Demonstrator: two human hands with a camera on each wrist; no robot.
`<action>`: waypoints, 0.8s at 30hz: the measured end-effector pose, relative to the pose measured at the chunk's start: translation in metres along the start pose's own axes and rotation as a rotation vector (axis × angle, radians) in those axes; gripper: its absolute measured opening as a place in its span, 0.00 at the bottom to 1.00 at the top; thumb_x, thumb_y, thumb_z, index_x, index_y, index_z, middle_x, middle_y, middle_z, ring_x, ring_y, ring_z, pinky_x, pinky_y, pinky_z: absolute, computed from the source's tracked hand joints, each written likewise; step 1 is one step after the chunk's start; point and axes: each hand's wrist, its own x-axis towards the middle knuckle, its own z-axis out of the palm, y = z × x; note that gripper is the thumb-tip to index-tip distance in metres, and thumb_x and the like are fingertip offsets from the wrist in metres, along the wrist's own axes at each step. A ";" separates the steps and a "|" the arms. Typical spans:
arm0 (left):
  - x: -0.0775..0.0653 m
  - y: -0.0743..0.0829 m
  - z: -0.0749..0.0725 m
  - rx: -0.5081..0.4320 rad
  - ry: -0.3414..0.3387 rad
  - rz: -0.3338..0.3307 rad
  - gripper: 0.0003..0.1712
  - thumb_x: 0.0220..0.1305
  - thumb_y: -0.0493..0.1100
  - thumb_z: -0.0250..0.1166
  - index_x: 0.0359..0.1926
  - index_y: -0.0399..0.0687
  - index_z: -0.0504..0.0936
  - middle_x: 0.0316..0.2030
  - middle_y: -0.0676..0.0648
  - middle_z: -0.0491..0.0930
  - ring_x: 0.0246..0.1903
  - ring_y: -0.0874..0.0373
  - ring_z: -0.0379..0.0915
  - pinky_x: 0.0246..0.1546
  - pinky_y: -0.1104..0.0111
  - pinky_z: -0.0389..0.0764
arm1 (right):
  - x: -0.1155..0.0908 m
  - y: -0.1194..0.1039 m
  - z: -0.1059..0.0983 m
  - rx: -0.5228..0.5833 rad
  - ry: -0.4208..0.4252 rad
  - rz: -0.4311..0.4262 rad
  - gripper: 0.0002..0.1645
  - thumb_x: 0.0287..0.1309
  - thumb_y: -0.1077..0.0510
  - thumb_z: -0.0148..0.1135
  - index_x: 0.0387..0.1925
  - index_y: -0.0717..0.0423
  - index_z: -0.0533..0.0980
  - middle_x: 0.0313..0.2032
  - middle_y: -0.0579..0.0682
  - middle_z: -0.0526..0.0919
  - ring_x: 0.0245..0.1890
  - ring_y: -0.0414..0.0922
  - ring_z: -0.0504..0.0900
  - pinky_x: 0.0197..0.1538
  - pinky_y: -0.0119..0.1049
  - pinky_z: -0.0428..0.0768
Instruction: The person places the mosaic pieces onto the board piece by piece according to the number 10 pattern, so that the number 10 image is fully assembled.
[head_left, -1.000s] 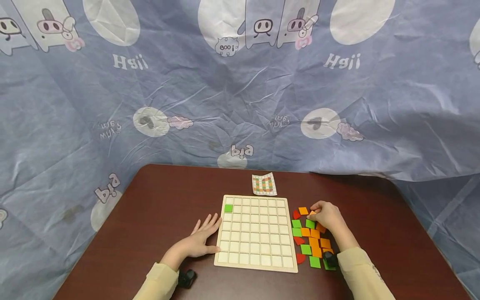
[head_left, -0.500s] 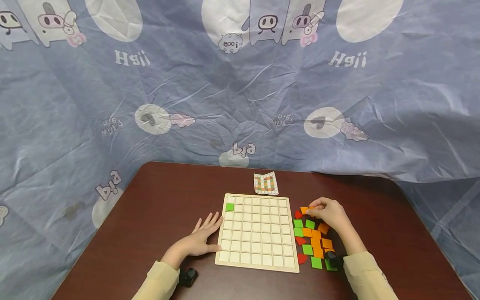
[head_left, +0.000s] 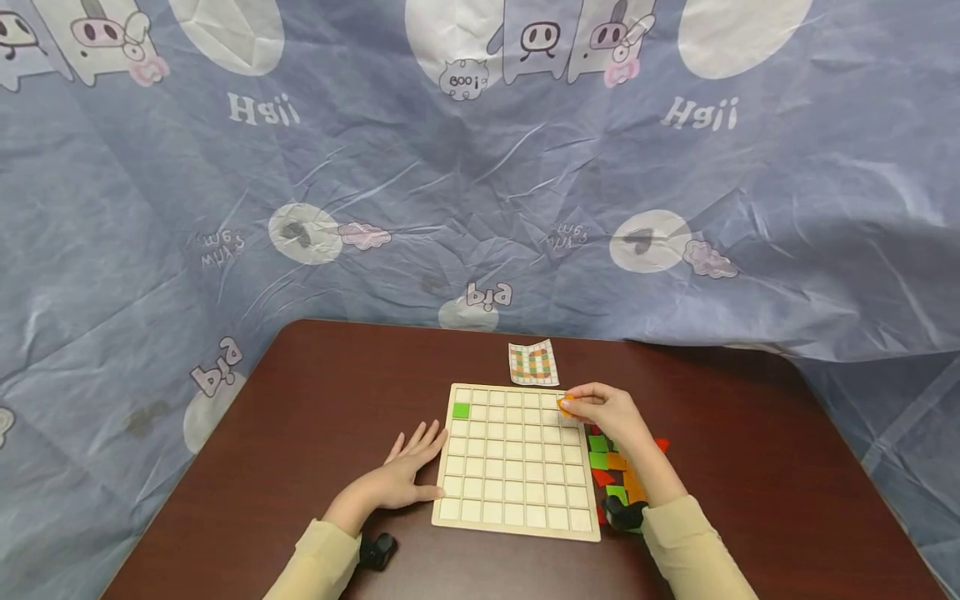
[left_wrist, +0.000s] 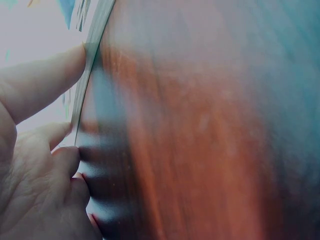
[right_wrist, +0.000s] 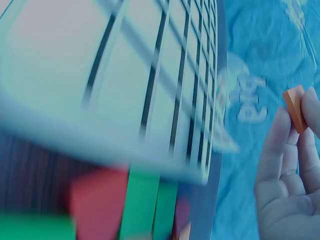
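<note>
A pale wooden grid board (head_left: pixel 517 530) lies on the dark table, with one green square tile (head_left: pixel 461 411) in a cell near its far left corner. My left hand (head_left: pixel 401 479) rests at the board's left edge, fingers spread and straight, thumb touching the near part of that edge; the left wrist view shows the thumb (left_wrist: pixel 45 82) at the rim. My right hand (head_left: pixel 611 412) is over the board's far right corner and pinches an orange tile (head_left: pixel 566 406) between thumb and fingertips. In the right wrist view that orange tile (right_wrist: pixel 296 107) is tilted, held above the board's level.
Loose green tiles (head_left: pixel 597 443), orange tiles (head_left: pixel 617 462) and red tiles (head_left: pixel 602 477) lie right of the board, partly hidden under the right arm. A small patterned card (head_left: pixel 533 363) lies beyond the board. A printed cloth (head_left: pixel 420 192) hangs behind the table (head_left: pixel 360 375).
My right hand picked up an orange tile from the loose pile and carried it left to the board's far right corner. The left hand has stayed at the board's edge.
</note>
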 end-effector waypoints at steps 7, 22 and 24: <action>0.003 0.003 -0.001 0.002 -0.004 0.001 0.51 0.65 0.49 0.66 0.78 0.40 0.46 0.78 0.36 0.36 0.77 0.38 0.27 0.72 0.37 0.30 | 0.011 -0.013 0.044 0.015 -0.040 -0.050 0.22 0.58 0.53 0.70 0.50 0.61 0.80 0.38 0.45 0.88 0.42 0.46 0.85 0.51 0.45 0.83; 0.001 0.003 -0.001 -0.004 0.006 -0.013 0.51 0.65 0.48 0.66 0.78 0.40 0.47 0.78 0.36 0.37 0.77 0.38 0.27 0.72 0.38 0.30 | 0.032 -0.017 0.111 -0.049 -0.007 -0.097 0.08 0.56 0.61 0.70 0.38 0.57 0.82 0.32 0.51 0.86 0.29 0.47 0.83 0.34 0.36 0.81; 0.001 0.003 -0.001 -0.011 0.003 -0.014 0.51 0.65 0.48 0.66 0.78 0.40 0.46 0.78 0.36 0.37 0.77 0.38 0.27 0.72 0.38 0.29 | 0.034 -0.018 0.114 -0.098 0.001 -0.106 0.07 0.56 0.61 0.71 0.37 0.57 0.82 0.31 0.51 0.86 0.28 0.46 0.83 0.33 0.35 0.80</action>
